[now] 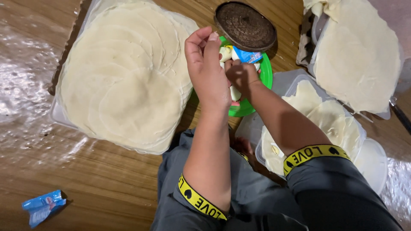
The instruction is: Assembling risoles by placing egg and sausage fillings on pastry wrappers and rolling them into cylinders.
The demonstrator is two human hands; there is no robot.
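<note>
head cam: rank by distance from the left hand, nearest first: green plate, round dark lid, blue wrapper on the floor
1. green plate: directly under and beside the left hand.
2. round dark lid: just beyond, up and right, resting on the plate's far rim.
3. blue wrapper: far off at lower left.

Both hands meet over the plate (266, 77) in the middle, left hand (208, 70) touching right hand (242, 77) w/ a small packet (246, 55) between them. Round lid (245, 25) sits behind the plate. Stack of wrappers (124, 77) to the left, more wrappers (357, 55) on the right, tub (364, 141) under the right forearm. Torn packet piece (43, 206) near left on the floor (107, 188).
</note>
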